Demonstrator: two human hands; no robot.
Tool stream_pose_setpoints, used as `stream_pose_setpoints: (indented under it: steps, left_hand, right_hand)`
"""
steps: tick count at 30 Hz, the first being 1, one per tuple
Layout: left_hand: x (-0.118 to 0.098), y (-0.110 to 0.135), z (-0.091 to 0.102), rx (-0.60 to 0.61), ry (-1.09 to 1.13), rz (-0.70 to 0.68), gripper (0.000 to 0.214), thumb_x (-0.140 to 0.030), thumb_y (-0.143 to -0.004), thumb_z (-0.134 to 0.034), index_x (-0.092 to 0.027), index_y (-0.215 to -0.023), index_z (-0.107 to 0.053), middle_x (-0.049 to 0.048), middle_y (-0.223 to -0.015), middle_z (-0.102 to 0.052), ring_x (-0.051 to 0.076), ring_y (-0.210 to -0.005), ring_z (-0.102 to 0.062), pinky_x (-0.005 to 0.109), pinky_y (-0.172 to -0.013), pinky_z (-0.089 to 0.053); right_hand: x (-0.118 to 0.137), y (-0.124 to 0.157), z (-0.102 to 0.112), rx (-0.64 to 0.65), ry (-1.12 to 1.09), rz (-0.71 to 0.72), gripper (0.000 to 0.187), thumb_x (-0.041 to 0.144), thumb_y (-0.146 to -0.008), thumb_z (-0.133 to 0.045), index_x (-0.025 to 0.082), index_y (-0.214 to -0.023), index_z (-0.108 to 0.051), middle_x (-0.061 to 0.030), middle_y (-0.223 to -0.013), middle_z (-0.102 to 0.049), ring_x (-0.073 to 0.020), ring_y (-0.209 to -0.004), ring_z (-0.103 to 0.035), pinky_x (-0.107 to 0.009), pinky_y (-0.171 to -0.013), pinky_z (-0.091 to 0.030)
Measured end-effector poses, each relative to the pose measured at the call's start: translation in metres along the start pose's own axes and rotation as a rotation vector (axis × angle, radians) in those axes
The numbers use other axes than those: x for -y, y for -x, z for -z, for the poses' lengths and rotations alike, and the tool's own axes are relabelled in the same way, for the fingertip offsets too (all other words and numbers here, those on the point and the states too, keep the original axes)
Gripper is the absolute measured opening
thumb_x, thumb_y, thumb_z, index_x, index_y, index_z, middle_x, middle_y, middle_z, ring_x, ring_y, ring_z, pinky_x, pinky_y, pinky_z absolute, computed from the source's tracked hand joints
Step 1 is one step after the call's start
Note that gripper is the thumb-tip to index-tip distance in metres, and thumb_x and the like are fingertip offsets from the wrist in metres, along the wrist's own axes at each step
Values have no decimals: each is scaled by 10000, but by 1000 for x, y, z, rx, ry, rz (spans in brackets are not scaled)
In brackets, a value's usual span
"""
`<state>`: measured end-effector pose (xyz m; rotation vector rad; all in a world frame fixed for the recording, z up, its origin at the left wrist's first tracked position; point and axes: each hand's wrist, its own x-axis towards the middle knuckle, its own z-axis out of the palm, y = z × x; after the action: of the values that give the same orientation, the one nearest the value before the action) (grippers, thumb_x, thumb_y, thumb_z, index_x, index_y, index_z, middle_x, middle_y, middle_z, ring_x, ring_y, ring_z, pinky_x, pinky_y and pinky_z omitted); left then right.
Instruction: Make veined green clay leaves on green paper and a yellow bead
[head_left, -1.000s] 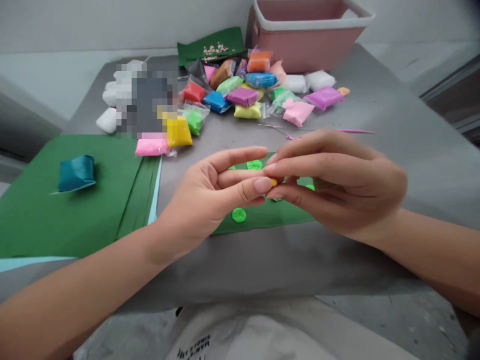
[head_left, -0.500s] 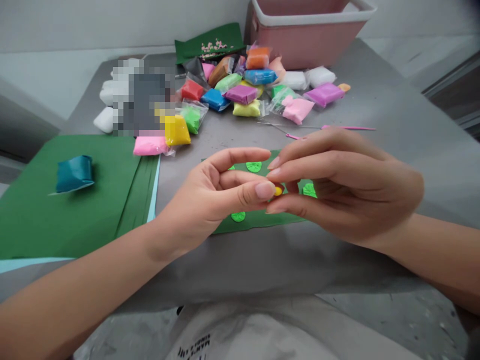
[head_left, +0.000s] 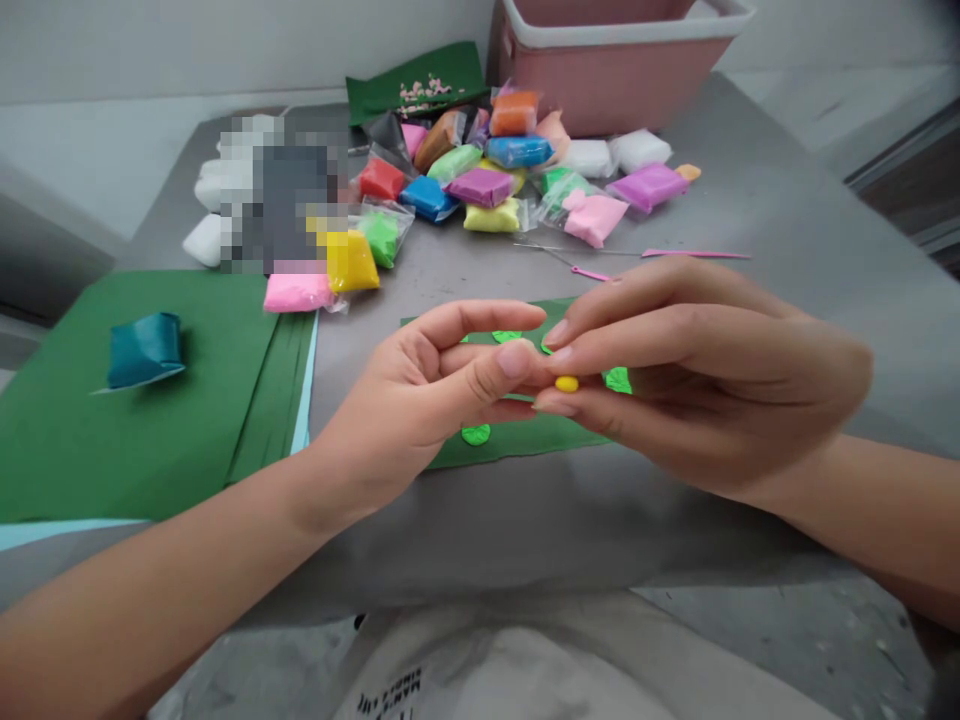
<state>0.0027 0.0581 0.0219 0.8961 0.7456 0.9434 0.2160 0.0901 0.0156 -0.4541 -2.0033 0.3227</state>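
A tiny yellow clay ball (head_left: 566, 383) sits between the fingertips of both hands above the table. My right hand (head_left: 697, 375) pinches it between thumb and fingers. The thumb and fingers of my left hand (head_left: 435, 385) are closed against the same ball from the left. Under the hands lies a small dark green paper strip (head_left: 525, 435) with several bright green clay discs (head_left: 475, 434) on it, partly hidden by my fingers.
Several coloured clay packets (head_left: 484, 187) are heaped at the back, in front of a pink plastic tub (head_left: 615, 70). A large green sheet (head_left: 150, 420) at the left bears a teal packet (head_left: 142, 350). A pink tool (head_left: 694, 254) lies behind my right hand.
My right hand has drawn slightly to the right, so more of the yellow ball shows. The view has shifted a little; the ball stays between both hands' fingertips.
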Motion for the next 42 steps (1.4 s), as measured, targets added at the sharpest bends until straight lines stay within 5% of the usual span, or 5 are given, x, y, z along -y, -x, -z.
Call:
stream_pose_setpoints:
  steps: [7, 13, 22, 28, 42]
  left_hand:
    - [-3, 0, -4, 1, -20, 9, 337, -553, -940, -853, -238, -1029, -776, 0, -906, -861, 253, -961, -858, 353, -906, -711]
    - [-3, 0, -4, -31, 13, 7, 167, -346, -1066, -672, -249, -999, -790, -34, -812, -827, 204, -923, -858, 281, -821, -717]
    - [-2, 2, -5, -61, -6, -68, 188, -408, -953, -870, -267, -1032, -772, -42, -894, -837, 221, -1009, -858, 260, -813, -709]
    - [-1, 2, -5, -27, -38, -61, 229, -460, -979, -840, -264, -1048, -744, -21, -908, -851, 253, -1050, -855, 331, -882, -717]
    - [2, 3, -3, -63, -72, -105, 333, -549, -960, -837, -272, -1124, -748, -6, -1027, -846, 274, -1105, -834, 343, -887, -707]
  right_hand:
    - [7, -2, -1, 22, -56, -134, 115, 153, -931, -822, 248, -885, -778, -20, -932, -765, -131, -708, -683, -260, -590, -621]
    - [-1, 0, 4, 91, 30, 52, 228, 121, -917, -792, 267, -1090, -818, -40, -1081, -797, -147, -798, -741, -274, -657, -664]
    - [-1, -1, 5, 83, 43, 73, 213, 111, -913, -802, 238, -1080, -841, -55, -1088, -801, -152, -805, -756, -277, -670, -676]
    - [15, -3, 1, 12, 16, -226, 95, 218, -970, -810, 277, -898, -789, -26, -1004, -772, -159, -767, -725, -307, -644, -659]
    - [2, 1, 6, 82, 103, -32, 298, 148, -955, -745, 378, -1126, -826, 1, -1143, -803, -163, -828, -775, -292, -694, -693]
